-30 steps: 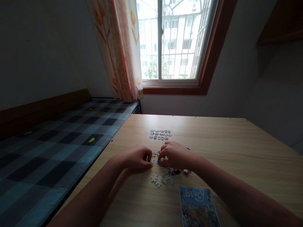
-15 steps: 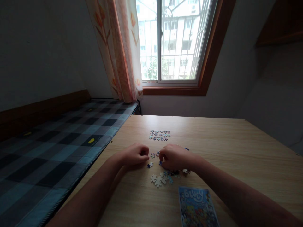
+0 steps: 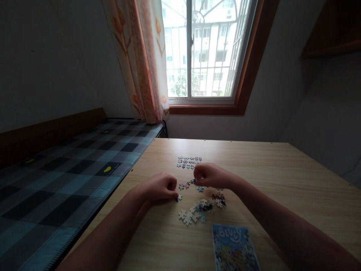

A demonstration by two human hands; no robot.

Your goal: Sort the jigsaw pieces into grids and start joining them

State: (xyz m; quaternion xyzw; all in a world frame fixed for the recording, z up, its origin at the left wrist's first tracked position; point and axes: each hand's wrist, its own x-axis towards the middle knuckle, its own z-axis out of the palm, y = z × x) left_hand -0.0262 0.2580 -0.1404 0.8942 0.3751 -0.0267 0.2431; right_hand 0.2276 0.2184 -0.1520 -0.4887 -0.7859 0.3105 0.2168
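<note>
My left hand [image 3: 162, 187] and right hand [image 3: 213, 175] curl near pieces [image 3: 200, 189], grips unclear; 3 rows [image 3: 183, 166] lie spaced, keeping each piece distinct.

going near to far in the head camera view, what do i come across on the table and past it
Bluey picture, loose puzzle pile, neat puzzle rows, brown windowsill

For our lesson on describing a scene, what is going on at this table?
A person is handling puzzle pieces with both bare hands. The left hand is at a pair of pieces; the right hand is over the short row. Neat rows lie beyond, a loose pile nearer, and the Bluey box nearest.
</note>
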